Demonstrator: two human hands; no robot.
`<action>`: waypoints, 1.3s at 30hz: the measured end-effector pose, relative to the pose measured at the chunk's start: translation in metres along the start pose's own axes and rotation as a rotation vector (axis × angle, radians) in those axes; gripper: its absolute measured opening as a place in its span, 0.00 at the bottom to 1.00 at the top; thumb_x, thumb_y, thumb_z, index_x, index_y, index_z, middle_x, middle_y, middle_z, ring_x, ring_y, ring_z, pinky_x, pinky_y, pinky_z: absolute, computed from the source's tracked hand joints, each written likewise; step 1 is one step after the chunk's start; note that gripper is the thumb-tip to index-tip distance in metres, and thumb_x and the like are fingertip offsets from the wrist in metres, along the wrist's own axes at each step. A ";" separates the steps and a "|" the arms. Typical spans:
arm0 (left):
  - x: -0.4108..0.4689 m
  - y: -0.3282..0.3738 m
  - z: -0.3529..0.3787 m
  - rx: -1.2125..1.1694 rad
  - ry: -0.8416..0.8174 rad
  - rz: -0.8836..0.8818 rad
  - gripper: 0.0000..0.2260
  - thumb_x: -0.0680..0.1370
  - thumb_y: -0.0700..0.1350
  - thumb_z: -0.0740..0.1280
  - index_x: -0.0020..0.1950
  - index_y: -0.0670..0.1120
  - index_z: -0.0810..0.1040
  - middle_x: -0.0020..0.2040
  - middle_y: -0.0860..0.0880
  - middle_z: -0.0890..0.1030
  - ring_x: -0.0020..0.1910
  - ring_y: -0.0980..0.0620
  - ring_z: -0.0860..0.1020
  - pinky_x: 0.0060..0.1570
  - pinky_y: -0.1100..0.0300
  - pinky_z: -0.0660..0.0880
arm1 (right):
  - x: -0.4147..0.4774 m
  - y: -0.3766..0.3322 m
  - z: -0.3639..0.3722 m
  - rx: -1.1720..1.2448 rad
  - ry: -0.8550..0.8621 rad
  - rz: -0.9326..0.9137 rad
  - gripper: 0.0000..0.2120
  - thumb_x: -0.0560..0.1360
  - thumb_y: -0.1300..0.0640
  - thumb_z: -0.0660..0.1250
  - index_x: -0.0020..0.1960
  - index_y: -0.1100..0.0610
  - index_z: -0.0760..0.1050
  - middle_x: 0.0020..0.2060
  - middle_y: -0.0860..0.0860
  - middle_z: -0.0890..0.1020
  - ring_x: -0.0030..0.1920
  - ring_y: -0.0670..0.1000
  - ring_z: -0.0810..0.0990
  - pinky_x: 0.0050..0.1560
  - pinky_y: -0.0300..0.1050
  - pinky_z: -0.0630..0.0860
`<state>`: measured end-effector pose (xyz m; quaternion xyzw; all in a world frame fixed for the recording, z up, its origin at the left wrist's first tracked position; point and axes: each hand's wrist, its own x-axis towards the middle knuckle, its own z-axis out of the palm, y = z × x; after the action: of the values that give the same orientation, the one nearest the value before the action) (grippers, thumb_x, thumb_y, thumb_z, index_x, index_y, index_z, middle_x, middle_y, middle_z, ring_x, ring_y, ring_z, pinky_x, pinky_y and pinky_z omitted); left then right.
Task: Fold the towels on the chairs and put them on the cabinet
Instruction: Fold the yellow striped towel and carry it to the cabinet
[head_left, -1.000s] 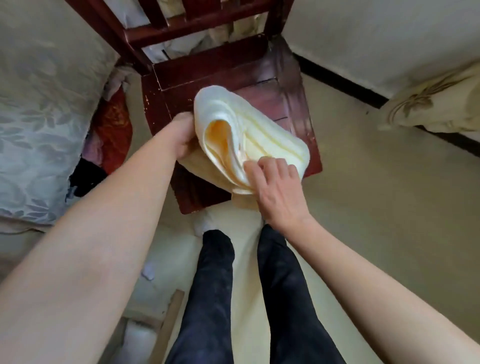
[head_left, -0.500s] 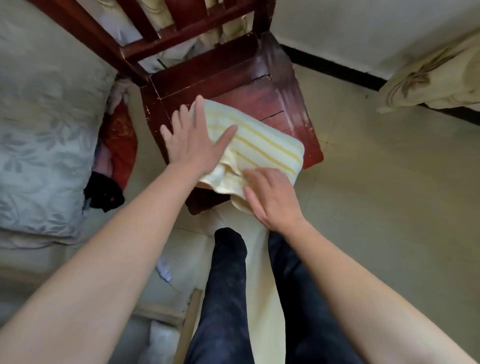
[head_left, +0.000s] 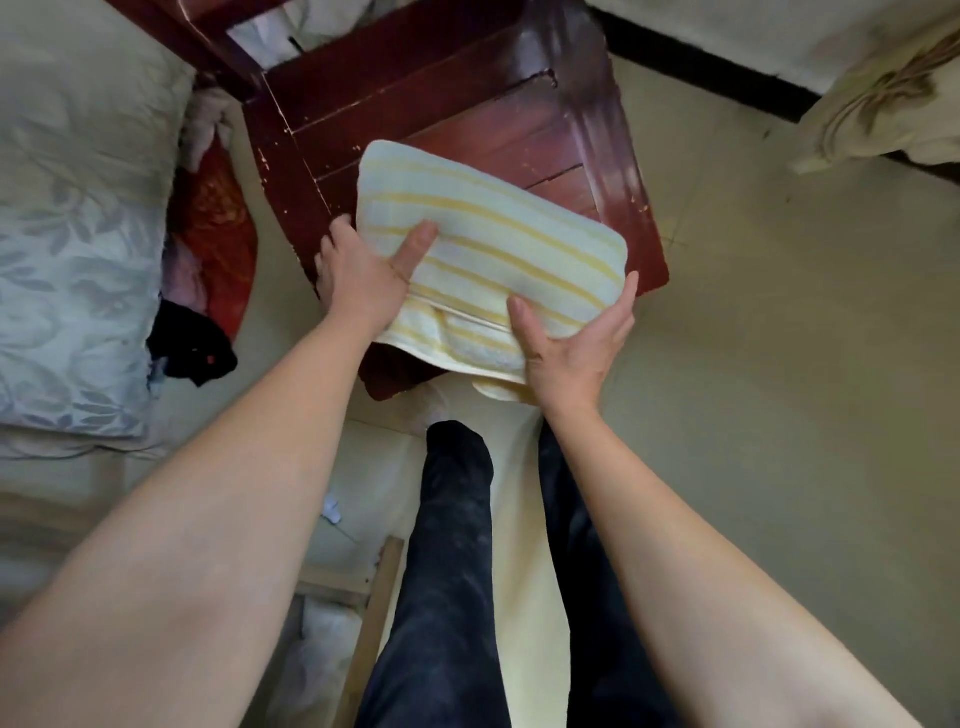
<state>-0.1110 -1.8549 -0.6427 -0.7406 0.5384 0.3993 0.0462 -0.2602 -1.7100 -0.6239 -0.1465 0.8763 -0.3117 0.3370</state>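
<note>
Folded towel (head_left: 493, 234) at centre frame, over the front part of the dark red wooden chair (head_left: 441, 98) seat, with its near edge overhanging the seat's front. Cannot tell whether it rests on the wood or is just lifted.

Long axis runs from upper left to lower right of the frame, and the stripes run the same way.

Left hand (head_left: 363, 280) grips the towel's left end, thumb flat on top and fingers tucked out of sight beneath. Right hand (head_left: 576, 343) holds the lower-right corner – thumb pressed on the top face, fingers (head_left: 626, 296) wrapped up around the right edge. Both grasps are narrow, closed on the thickness of the cloth.

Towel is pale cream with thin yellow stripes – a thick rectangle with rounded corners, layered edges showing along the near side.

Floral bedding (head_left: 67, 234) at left of frame; dark trouser legs (head_left: 452, 571) below.
</note>
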 end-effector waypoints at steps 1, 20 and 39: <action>0.000 -0.001 0.001 -0.068 0.007 -0.056 0.54 0.58 0.82 0.60 0.69 0.44 0.68 0.65 0.46 0.75 0.66 0.44 0.72 0.66 0.47 0.69 | 0.001 0.000 0.001 0.052 -0.017 0.041 0.60 0.64 0.36 0.78 0.81 0.54 0.44 0.74 0.55 0.60 0.76 0.53 0.57 0.75 0.48 0.57; -0.137 0.046 -0.073 -0.765 0.395 -0.292 0.24 0.64 0.73 0.70 0.42 0.52 0.80 0.44 0.54 0.84 0.46 0.55 0.83 0.51 0.54 0.81 | 0.028 -0.133 -0.112 0.122 -0.716 0.055 0.26 0.60 0.44 0.84 0.53 0.54 0.84 0.48 0.47 0.87 0.50 0.48 0.86 0.58 0.50 0.81; -0.566 -0.002 -0.323 -0.628 1.465 -0.236 0.35 0.71 0.74 0.59 0.47 0.41 0.80 0.44 0.48 0.82 0.45 0.49 0.78 0.41 0.61 0.68 | -0.330 -0.352 -0.238 0.079 -0.996 -0.933 0.30 0.63 0.23 0.68 0.52 0.44 0.81 0.45 0.39 0.83 0.50 0.44 0.82 0.59 0.46 0.77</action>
<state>0.0086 -1.5841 -0.0617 -0.8447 0.2129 -0.0628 -0.4870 -0.1652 -1.7178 -0.0944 -0.6223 0.4500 -0.3515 0.5354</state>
